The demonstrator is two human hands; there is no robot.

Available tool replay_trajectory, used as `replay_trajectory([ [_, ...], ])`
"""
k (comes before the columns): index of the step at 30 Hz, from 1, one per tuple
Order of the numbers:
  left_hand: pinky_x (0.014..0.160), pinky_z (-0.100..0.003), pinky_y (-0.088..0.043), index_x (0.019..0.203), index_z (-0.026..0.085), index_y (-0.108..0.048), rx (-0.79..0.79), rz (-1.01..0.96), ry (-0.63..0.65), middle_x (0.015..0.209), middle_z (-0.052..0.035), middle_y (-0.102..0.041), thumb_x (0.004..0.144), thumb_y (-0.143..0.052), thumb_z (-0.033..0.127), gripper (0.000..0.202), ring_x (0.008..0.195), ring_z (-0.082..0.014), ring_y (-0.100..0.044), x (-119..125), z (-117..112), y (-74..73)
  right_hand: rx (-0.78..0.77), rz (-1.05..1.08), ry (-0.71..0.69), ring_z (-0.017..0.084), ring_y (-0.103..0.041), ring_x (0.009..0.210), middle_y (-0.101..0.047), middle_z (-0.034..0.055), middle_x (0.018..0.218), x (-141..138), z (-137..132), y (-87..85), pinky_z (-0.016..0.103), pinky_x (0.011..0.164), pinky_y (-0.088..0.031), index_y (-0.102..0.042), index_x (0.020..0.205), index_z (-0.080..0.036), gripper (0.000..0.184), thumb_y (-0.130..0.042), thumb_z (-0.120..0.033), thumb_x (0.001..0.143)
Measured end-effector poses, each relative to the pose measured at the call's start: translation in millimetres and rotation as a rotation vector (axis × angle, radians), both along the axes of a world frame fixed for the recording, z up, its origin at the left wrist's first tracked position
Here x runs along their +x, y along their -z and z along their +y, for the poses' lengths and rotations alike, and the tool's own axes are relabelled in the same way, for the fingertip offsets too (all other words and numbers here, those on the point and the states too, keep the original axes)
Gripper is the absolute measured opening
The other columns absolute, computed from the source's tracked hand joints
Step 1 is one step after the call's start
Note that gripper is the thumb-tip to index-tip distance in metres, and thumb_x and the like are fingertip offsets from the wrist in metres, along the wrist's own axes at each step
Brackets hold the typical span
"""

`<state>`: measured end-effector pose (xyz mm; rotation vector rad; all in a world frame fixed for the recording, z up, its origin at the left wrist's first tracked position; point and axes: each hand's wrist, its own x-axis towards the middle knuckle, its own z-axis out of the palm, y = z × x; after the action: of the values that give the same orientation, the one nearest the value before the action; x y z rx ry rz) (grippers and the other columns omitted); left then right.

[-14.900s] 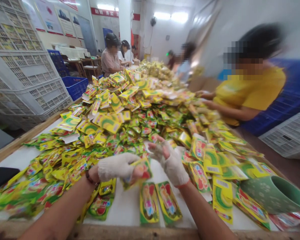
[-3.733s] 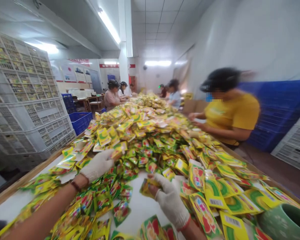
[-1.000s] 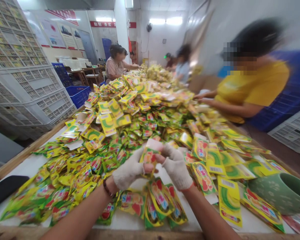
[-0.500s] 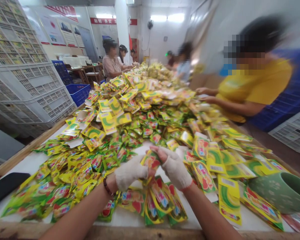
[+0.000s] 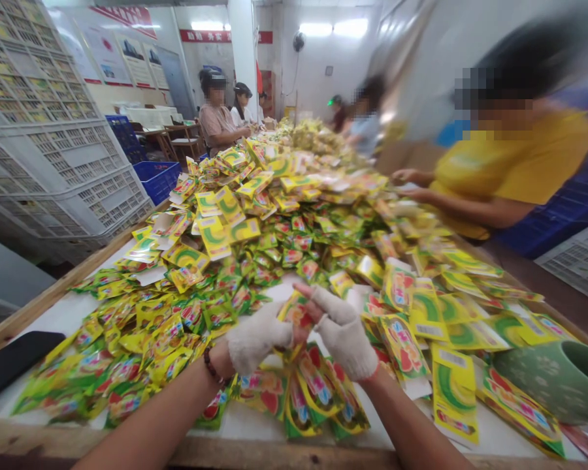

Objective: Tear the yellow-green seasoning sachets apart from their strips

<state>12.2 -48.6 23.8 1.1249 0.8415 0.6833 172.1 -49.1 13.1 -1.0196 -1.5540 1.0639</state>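
Observation:
Both my hands wear white fingerless gloves and meet above the middle of the table's near side. My left hand [image 5: 262, 333] is closed round a small yellow printed carton [image 5: 296, 312] with red fruit on it. My right hand [image 5: 345, 329] has its thumb and fingers at the carton's upper right edge; part of the grip is hidden. Under my hands several similar cartons [image 5: 316, 385] lie fanned out. Left of them spreads a heap of small glossy green and yellow sachets [image 5: 166, 326]. Flat yellow cartons [image 5: 426, 310] with white flaps lie to the right.
A dark phone-like slab [image 5: 17, 362] rests at the left edge, and a green flowered cup [image 5: 558, 375] at the right. A mound of cartons [image 5: 274, 176] fills the table's far part. White crates [image 5: 63, 170] are stacked on the left. A person in yellow [image 5: 514, 170] works on the right; others sit farther back.
The view has shifted slightly. My right fingers have spread a little more at the carton's upper edge. My left hand keeps hold of the carton in nearly the same place.

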Motion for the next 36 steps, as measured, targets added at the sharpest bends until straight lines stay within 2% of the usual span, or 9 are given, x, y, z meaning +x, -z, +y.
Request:
replay_trajectory([
  [4, 0.06, -0.023, -0.036, 0.088, 0.013, -0.06, 0.048, -0.072, -0.018, 0.073, 0.0001, -0.053, 0.061, -0.077, 0.038, 0.04, 0.062, -0.0093, -0.043, 0.1, -0.5, -3.5, 0.093, -0.068, -0.044, 0.024, -0.054, 0.118, -0.06, 0.0054, 0.129, -0.2, -4.1, 5.6, 0.041, 0.105, -0.038, -0.054, 0.134, -0.025, 0.045, -0.05, -0.033, 0.09],
  [7, 0.057, -0.022, -0.036, 0.091, 0.013, -0.061, 0.046, -0.064, -0.026, 0.072, 0.0005, -0.053, 0.064, -0.077, 0.034, 0.037, 0.06, -0.0085, -0.043, -2.7, 1.9, -4.5, 0.009, 0.086, -0.057, 0.023, -0.057, 0.112, -0.062, 0.007, 0.127, -1.5, -1.3, 6.1, 0.039, 0.096, -0.045, -0.046, 0.139, -0.025, 0.049, -0.047, -0.039, 0.092],
  [11, 0.057, -0.021, -0.037, 0.102, 0.015, -0.06, 0.05, -0.105, -0.046, 0.076, 0.0007, -0.054, 0.064, -0.078, 0.029, 0.045, 0.062, -0.009, -0.046, -6.5, 4.0, -4.7, -0.118, 0.169, 0.028, 0.019, -0.062, 0.081, -0.071, 0.0071, 0.093, -1.8, 5.3, 0.2, 0.028, 0.067, -0.05, -0.065, 0.114, -0.018, 0.041, -0.056, -0.046, 0.086],
  [14, 0.055, -0.02, -0.036, 0.11, 0.016, -0.059, 0.062, -0.061, -0.023, 0.074, 0.0021, -0.054, 0.063, -0.079, 0.026, 0.052, 0.06, -0.0081, -0.045, -9.3, 4.5, -3.5, -0.14, 0.107, 0.038, 0.015, -0.058, 0.068, -0.069, 0.004, 0.077, -0.3, 8.1, -4.4, 0.026, 0.059, -0.046, -0.071, 0.095, -0.016, 0.034, -0.063, -0.046, 0.08],
  [20, 0.051, -0.019, -0.037, 0.104, 0.014, -0.061, 0.017, -0.065, 0.023, 0.069, 0.0021, -0.054, 0.066, -0.077, 0.025, 0.042, 0.056, -0.0077, -0.046, -15.3, 5.1, -1.4, -0.151, 0.082, 0.071, 0.015, -0.055, 0.063, -0.068, 0.0036, 0.073, 0.1, 2.6, -5.7, 0.027, 0.056, -0.045, -0.075, 0.093, -0.017, 0.031, -0.067, -0.041, 0.076],
  [24, 0.054, -0.02, -0.041, 0.113, 0.017, -0.06, -0.017, -0.194, 0.053, 0.071, 0.0014, -0.056, 0.066, -0.075, 0.021, 0.049, 0.057, -0.0083, -0.049, -16.2, 4.9, -5.9, -0.053, -0.019, 0.088, 0.013, -0.048, 0.055, -0.067, 0.0019, 0.073, -1.2, -5.7, -8.4, 0.027, 0.051, -0.042, -0.074, 0.106, -0.021, 0.033, -0.062, -0.035, 0.079],
  [27, 0.054, -0.02, -0.042, 0.117, 0.017, -0.06, 0.016, -0.19, 0.043, 0.071, 0.0009, -0.056, 0.068, -0.073, 0.019, 0.051, 0.057, -0.0083, -0.049, -16.3, 5.2, -7.1, -0.071, 0.001, 0.076, 0.011, -0.045, 0.054, -0.065, 0.0014, 0.072, -2.2, -6.8, -9.0, 0.026, 0.05, -0.04, -0.072, 0.11, -0.022, 0.036, -0.063, -0.035, 0.078],
  [32, 0.053, -0.02, -0.042, 0.119, 0.019, -0.058, 0.128, -0.046, 0.04, 0.074, 0.0015, -0.055, 0.069, -0.072, 0.018, 0.052, 0.059, -0.008, -0.049, -19.4, 7.3, -4.3, -0.233, 0.268, -0.017, 0.012, -0.051, 0.058, -0.065, 0.0015, 0.071, 0.3, 3.1, -2.3, 0.024, 0.052, -0.04, -0.073, 0.095, -0.019, 0.03, -0.069, -0.043, 0.077],
  [36, 0.054, -0.02, -0.043, 0.119, 0.019, -0.058, 0.171, 0.017, 0.078, 0.079, 0.0004, -0.057, 0.07, -0.073, 0.022, 0.051, 0.061, -0.0085, -0.049, -22.3, 8.1, -3.6, -0.209, 0.215, -0.02, 0.013, -0.056, 0.062, -0.068, 0.0026, 0.072, 2.0, 7.8, 0.9, 0.025, 0.056, -0.043, -0.075, 0.088, -0.017, 0.026, -0.071, -0.04, 0.076],
])
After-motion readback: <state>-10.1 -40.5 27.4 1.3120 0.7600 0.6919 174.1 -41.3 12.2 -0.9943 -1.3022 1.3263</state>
